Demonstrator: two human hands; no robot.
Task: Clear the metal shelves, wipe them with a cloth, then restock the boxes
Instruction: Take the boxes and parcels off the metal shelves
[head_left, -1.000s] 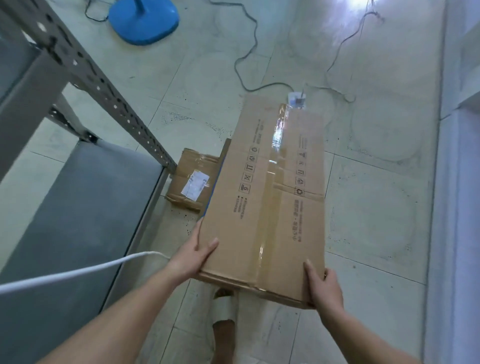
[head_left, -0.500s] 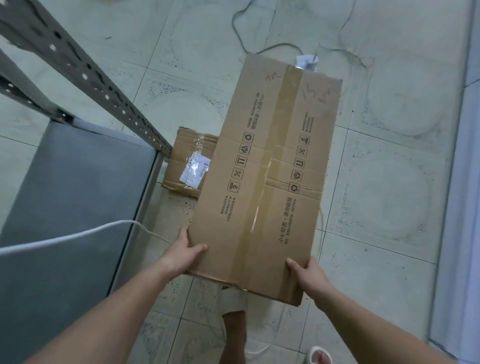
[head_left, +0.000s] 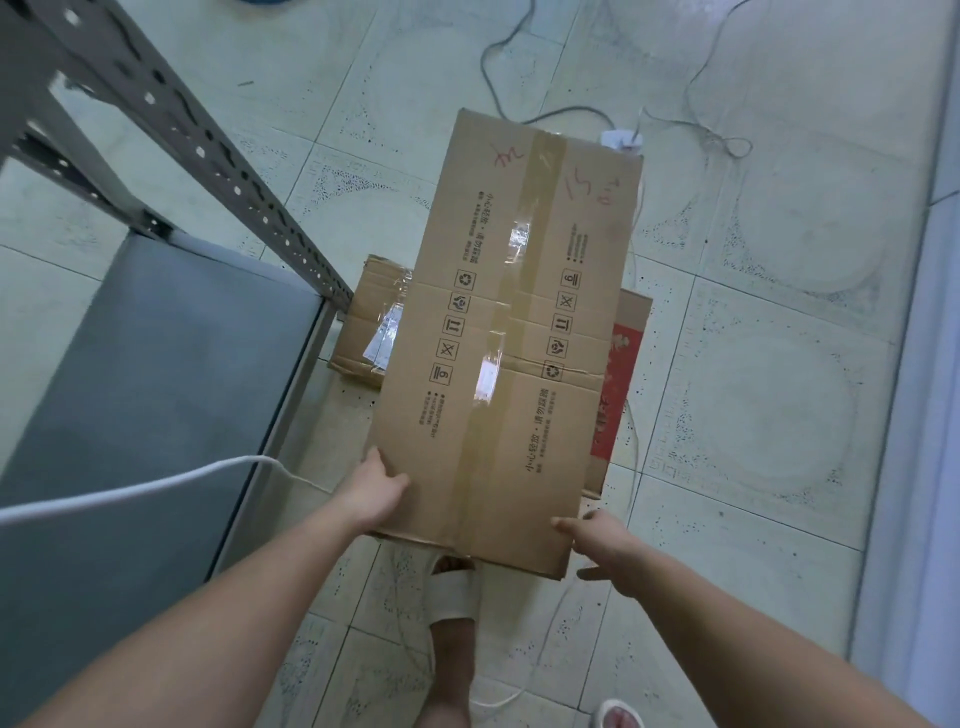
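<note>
Gripping box (head_left: 519, 322) edge, left hand (head_left: 371, 493), right hand (head_left: 605, 545) seemingly apart, shelf (head_left: 156, 364) leftward

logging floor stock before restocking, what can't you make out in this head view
Head view, the only one:
red-printed box: mostly covered by the large box, print unreadable.
small box: right part under the large box, label blurred.
power strip: mostly behind the large box's far edge.
right hand: unclear whether it grips the large box.
left hand: fingers hidden beneath the large box.
</note>
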